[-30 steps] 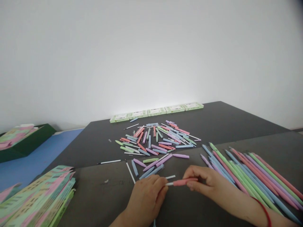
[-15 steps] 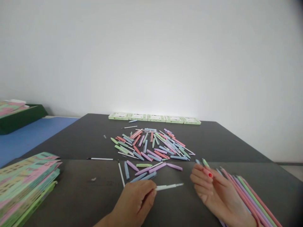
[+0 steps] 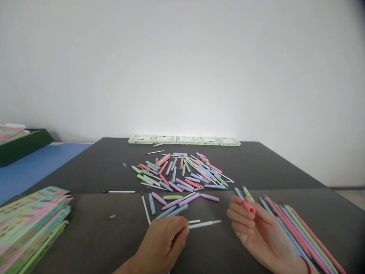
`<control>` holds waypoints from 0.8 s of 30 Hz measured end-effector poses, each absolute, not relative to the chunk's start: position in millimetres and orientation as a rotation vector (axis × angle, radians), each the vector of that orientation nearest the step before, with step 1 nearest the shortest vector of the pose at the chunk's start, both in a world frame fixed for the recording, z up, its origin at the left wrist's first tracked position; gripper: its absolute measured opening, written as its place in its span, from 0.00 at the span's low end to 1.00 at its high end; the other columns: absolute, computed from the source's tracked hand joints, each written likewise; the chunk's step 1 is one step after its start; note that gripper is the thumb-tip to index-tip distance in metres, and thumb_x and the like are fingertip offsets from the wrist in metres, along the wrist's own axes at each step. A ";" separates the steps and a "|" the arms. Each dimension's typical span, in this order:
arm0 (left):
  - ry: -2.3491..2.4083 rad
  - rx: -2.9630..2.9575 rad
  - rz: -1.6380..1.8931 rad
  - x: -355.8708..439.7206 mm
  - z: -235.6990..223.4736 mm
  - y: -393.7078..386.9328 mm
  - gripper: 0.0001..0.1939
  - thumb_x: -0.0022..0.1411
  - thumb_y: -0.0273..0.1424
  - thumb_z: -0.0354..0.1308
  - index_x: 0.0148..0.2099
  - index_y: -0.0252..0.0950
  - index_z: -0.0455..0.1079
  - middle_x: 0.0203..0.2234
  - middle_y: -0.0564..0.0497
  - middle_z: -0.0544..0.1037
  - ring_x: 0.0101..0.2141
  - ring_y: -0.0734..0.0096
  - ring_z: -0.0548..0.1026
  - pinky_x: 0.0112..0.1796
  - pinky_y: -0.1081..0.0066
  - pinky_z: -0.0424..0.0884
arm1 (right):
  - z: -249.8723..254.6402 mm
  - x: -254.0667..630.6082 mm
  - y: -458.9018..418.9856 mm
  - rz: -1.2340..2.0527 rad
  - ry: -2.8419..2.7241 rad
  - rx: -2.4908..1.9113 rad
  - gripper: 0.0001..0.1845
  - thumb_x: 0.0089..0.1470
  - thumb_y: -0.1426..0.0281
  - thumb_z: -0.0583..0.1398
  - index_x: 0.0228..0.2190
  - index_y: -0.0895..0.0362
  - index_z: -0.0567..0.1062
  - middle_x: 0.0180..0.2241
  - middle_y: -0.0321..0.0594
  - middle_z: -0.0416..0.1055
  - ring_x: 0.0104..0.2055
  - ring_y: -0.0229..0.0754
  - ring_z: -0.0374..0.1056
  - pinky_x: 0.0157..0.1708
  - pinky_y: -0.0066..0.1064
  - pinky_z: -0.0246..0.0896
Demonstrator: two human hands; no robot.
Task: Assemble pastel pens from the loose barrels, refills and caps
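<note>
My left hand [image 3: 162,243] is closed in a pinch at the near middle of the table. From its fingertips a thin white pen refill [image 3: 201,225] points right, its tip toward my right hand. A second short white stick [image 3: 194,221] shows just above it; whether it is also held I cannot tell. My right hand [image 3: 261,232], palm turned up, has its fingers closed around a pink pen barrel [image 3: 248,206], whose open red end faces the refill. Beyond those fingers show a blue pen end [image 3: 238,193] and a green pen end [image 3: 248,194].
A pile of pastel pen parts and white refills [image 3: 182,175] spreads over the dark table [image 3: 94,224]. Long pastel pens [image 3: 305,232] lie at the right. Printed packets [image 3: 34,224] are stacked left. Flat green-white boxes [image 3: 186,140] line the back edge; a green tray [image 3: 28,146] stands far left.
The view has shifted slightly. A second white stick now shows apart from the refill at my left hand. My right hand keeps hold of the pink barrel, its open end still toward the refill.
</note>
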State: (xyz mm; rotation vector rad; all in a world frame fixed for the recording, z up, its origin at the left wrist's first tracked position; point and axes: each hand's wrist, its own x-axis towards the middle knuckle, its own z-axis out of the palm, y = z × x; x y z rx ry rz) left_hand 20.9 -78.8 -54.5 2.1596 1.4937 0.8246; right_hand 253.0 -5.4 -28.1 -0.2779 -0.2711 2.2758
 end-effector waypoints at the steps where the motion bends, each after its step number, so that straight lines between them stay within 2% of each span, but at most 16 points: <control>1: 1.493 2.155 0.823 20.9 -54.4 -79.0 0.11 0.67 0.31 0.44 0.32 0.38 0.63 0.24 0.54 0.70 0.28 0.71 0.68 0.29 0.74 0.59 | -28.3 252.5 -5.4 2.265 -0.326 -0.305 0.09 0.55 0.72 0.59 0.25 0.58 0.66 0.21 0.28 0.53 0.21 0.28 0.55 0.20 0.19 0.55; 4: 1.499 2.121 0.823 21.0 -53.2 -79.2 0.12 0.68 0.31 0.43 0.33 0.38 0.64 0.25 0.54 0.70 0.27 0.71 0.68 0.29 0.75 0.59 | -31.5 251.1 -7.1 2.163 -0.674 -0.491 0.10 0.58 0.66 0.57 0.27 0.58 0.68 0.22 0.30 0.57 0.23 0.31 0.56 0.23 0.22 0.56; 7: 1.497 2.095 0.870 21.8 -51.8 -79.0 0.12 0.68 0.32 0.42 0.34 0.38 0.65 0.27 0.53 0.72 0.29 0.70 0.69 0.30 0.74 0.61 | -38.9 247.2 -14.3 1.921 -1.182 -0.774 0.13 0.62 0.64 0.52 0.27 0.57 0.67 0.23 0.33 0.63 0.22 0.32 0.56 0.23 0.23 0.54; 9: 1.494 2.095 0.905 22.8 -51.5 -79.1 0.11 0.68 0.32 0.43 0.36 0.39 0.65 0.28 0.52 0.73 0.30 0.70 0.70 0.31 0.74 0.61 | -43.4 241.3 -22.0 1.820 -1.412 -0.907 0.12 0.63 0.63 0.50 0.32 0.56 0.67 0.21 0.30 0.61 0.18 0.31 0.51 0.18 0.23 0.48; 11: 1.491 2.105 0.922 24.2 -51.4 -79.8 0.10 0.68 0.32 0.44 0.38 0.39 0.66 0.29 0.52 0.73 0.31 0.69 0.70 0.32 0.73 0.61 | -44.6 232.9 -30.3 1.773 -1.548 -1.000 0.10 0.62 0.62 0.51 0.40 0.54 0.66 0.20 0.26 0.56 0.17 0.31 0.46 0.16 0.23 0.41; 13: 1.480 2.125 0.923 25.7 -50.8 -81.1 0.08 0.67 0.31 0.45 0.38 0.38 0.66 0.30 0.52 0.73 0.31 0.69 0.69 0.32 0.73 0.62 | -42.1 223.6 -36.6 1.677 -1.707 -1.022 0.12 0.59 0.64 0.55 0.44 0.53 0.66 0.22 0.26 0.56 0.20 0.32 0.49 0.19 0.23 0.45; 16: 1.382 2.175 0.886 27.2 -48.9 -83.3 0.07 0.66 0.29 0.47 0.42 0.37 0.65 0.32 0.50 0.72 0.34 0.67 0.69 0.35 0.71 0.63 | -35.1 212.6 -38.8 1.458 -1.941 -0.928 0.05 0.57 0.68 0.57 0.36 0.54 0.71 0.26 0.31 0.63 0.27 0.35 0.56 0.28 0.25 0.53; 18: 1.299 2.177 0.874 26.7 -48.2 -84.0 0.08 0.66 0.28 0.45 0.43 0.37 0.64 0.34 0.48 0.72 0.35 0.67 0.69 0.37 0.70 0.65 | -30.2 209.9 -36.5 1.329 -1.989 -0.858 0.06 0.59 0.68 0.56 0.32 0.54 0.72 0.27 0.32 0.65 0.29 0.36 0.59 0.30 0.26 0.54; 21: 1.246 2.118 0.911 23.4 -49.2 -83.3 0.10 0.67 0.26 0.42 0.43 0.37 0.64 0.35 0.48 0.73 0.36 0.68 0.70 0.38 0.70 0.67 | -22.1 214.3 -31.6 1.115 -1.942 -0.815 0.06 0.60 0.68 0.55 0.33 0.52 0.71 0.27 0.32 0.65 0.28 0.36 0.59 0.29 0.25 0.54; 24: 1.216 2.101 0.984 18.9 -51.3 -81.6 0.11 0.67 0.25 0.45 0.48 0.40 0.64 0.40 0.50 0.74 0.42 0.69 0.71 0.44 0.71 0.66 | -14.4 224.7 -28.5 0.939 -1.846 -0.838 0.05 0.61 0.67 0.54 0.35 0.51 0.70 0.29 0.33 0.64 0.27 0.36 0.57 0.26 0.25 0.53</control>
